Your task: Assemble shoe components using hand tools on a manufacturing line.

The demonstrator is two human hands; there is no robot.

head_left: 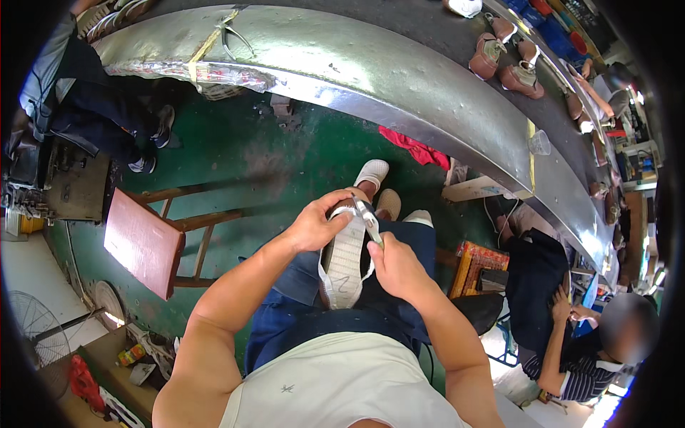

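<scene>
A shoe (344, 258) lies over my lap with its pale, ribbed underside facing up and a dark handwritten mark on it. White material is folded along its edges. My left hand (321, 222) is closed around the far end of the shoe, thumb on the underside. My right hand (401, 267) grips a pair of metal pincers (367, 217). The pincers' head touches or nearly touches the far end of the shoe, close to my left fingers; whether the jaws are closed on anything I cannot tell.
A long metal-covered bench (321, 43) curves across the far side, with another pair of pincers (230, 39) and several brown shoes (487, 55) beyond. A pink-topped stool (143, 239) stands left. Co-workers sit right; one stands far left. Red cloth (414, 146) hangs near the bench.
</scene>
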